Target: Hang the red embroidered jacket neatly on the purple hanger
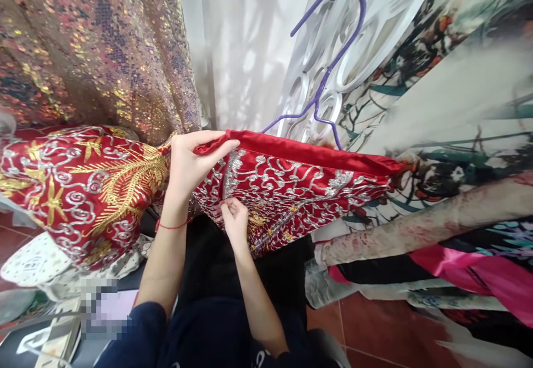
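"Where was the red garment (pixel 287 196)?"

"Its long red band (pixel 308 154) ran rightward from the left hand (pixel 194 160), in front of the purple hanger (pixel 321 90)."

"And the fingers?"

"The left hand's gripped the band (at its left end); the right hand's (pixel 236 221) pinched the garment just below."

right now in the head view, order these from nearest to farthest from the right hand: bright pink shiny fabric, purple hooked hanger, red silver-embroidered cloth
1. Red silver-embroidered cloth: pinched in the right hand.
2. Purple hooked hanger: above and to the right, partly behind the cloth.
3. Bright pink shiny fabric: farthest, low at the right.
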{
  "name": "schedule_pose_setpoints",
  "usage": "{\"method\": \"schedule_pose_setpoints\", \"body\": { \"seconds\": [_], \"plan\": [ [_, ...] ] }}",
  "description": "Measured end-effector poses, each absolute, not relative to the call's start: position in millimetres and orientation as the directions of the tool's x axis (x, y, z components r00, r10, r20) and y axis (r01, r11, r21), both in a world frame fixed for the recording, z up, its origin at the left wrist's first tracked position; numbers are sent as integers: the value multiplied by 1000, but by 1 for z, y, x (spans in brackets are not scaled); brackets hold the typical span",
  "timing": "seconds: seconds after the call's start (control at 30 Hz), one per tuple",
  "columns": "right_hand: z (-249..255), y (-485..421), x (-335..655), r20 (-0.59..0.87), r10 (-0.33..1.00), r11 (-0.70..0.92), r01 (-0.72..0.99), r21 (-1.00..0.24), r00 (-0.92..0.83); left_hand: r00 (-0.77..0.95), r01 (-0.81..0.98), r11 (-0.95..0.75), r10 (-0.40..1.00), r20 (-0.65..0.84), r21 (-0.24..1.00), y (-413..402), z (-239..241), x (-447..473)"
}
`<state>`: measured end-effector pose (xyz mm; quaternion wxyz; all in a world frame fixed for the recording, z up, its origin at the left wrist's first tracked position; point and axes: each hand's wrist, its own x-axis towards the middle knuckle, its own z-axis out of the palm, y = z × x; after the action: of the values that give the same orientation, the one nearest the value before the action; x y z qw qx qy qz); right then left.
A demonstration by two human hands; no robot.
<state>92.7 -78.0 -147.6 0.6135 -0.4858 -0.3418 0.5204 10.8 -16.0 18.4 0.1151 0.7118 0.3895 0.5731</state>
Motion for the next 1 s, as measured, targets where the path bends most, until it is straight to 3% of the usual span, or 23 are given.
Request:
{"method": "schedule_pose_setpoints", "body": {
  "seconds": [0.33, 0.53, 0.73, 1.0],
  "plan": [
    [-148, -73, 90, -56, 959, 78, -448, -891, 277, 55, 426, -675, 684, 727, 603, -18, 19, 10],
    [-138, -81, 91, 0, 948, 131, -391, -911, 318, 52, 413, -681, 681, 731, 605, -17, 17, 10],
    [-124, -96, 87, 60, 937, 138, -206, -969, 345, 52, 410, -682, 681, 730, 606, -18, 17, 12],
    [-119, -87, 85, 39, 913, 177, -309, -935, 405, 65, 402, -689, 679, 731, 604, -16, 17, 11]
  ]
}}
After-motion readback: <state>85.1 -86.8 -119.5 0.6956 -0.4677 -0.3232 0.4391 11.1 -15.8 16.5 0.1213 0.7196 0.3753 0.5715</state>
